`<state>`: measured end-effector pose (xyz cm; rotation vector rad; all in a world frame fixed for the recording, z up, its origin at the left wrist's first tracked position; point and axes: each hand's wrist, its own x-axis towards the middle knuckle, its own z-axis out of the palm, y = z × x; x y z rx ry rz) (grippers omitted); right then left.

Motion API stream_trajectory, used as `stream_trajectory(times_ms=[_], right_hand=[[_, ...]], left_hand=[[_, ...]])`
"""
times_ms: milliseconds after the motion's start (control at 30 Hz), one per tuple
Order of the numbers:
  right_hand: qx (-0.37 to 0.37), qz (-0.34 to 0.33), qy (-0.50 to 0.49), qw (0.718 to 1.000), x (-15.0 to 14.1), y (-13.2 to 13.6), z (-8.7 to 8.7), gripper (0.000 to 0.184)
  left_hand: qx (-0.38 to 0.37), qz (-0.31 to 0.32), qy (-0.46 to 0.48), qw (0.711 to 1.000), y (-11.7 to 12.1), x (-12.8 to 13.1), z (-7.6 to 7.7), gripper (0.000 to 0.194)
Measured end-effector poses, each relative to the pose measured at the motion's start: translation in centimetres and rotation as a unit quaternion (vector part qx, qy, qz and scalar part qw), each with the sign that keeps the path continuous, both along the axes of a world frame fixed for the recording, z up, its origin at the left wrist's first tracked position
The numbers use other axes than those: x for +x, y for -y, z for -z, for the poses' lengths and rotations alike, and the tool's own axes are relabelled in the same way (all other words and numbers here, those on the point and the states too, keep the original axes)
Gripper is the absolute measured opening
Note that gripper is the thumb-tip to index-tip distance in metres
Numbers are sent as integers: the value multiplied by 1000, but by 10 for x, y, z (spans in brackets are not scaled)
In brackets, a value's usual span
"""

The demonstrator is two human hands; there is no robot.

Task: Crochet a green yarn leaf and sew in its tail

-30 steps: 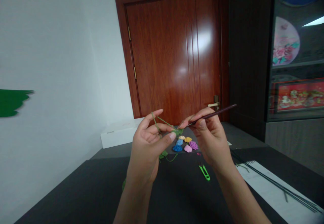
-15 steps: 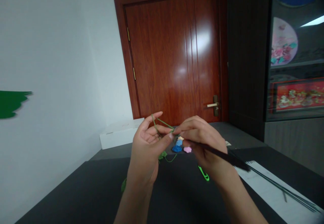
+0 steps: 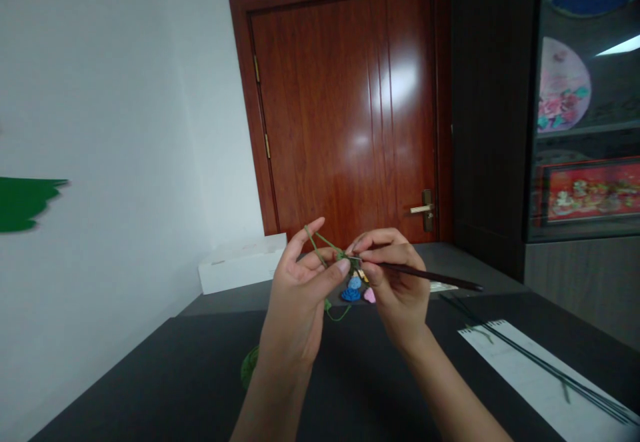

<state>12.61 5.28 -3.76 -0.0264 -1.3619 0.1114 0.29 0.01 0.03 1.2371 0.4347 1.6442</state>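
Thumb and fingers of my left hand (image 3: 299,295) are pinched on a small piece of green crochet work (image 3: 341,255). A strand of green yarn (image 3: 327,239) loops over its raised index finger. My right hand (image 3: 403,295) grips a crochet hook (image 3: 430,275) with a dark handle, its metal tip at the green work between both hands. The handle points right, tilted slightly down. Partly behind my left forearm lies a ball of green yarn (image 3: 249,367). A loose green tail (image 3: 341,317) curves below the hands.
Beyond my hands lie a dark blue crocheted piece (image 3: 351,294), a light blue one (image 3: 355,283) and a pink one (image 3: 369,295). A white box (image 3: 235,272) stands at the back left. To the right, several dark green stems (image 3: 545,361) cross a white sheet (image 3: 505,362).
The hook's handle has swung up, closer to level, as my right hand turned and shifted left. The bright green clip is now hidden behind my right hand or forearm.
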Motion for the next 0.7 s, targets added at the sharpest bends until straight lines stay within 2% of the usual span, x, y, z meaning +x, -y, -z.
stream_trajectory(times_ms=[133,300,367,467,533,633,700], right_hand=[[5,20,-5,1000,-4,1,-2,13],[-10,-16,-40,999,-9,-1,-1,12],[29,50,-42,997,-9,-4,2,17],[114,241,-3,964,-4,-5,4,25],[120,318,32,940,0,-2,2,22],[77,321,45,943,6,9,-5,9],[35,292,30,955,9,15,-9,5]], left_hand=[[-3,13,13,1000,2,2,-1,85],[-8,14,37,999,1,3,0,78],[-11,3,39,999,-1,5,1,76],[29,-69,9,997,-4,7,4,73],[85,-150,-24,985,-6,9,5,73],[154,-243,-73,955,-9,10,5,74],[167,-256,-95,948,-10,8,4,72]])
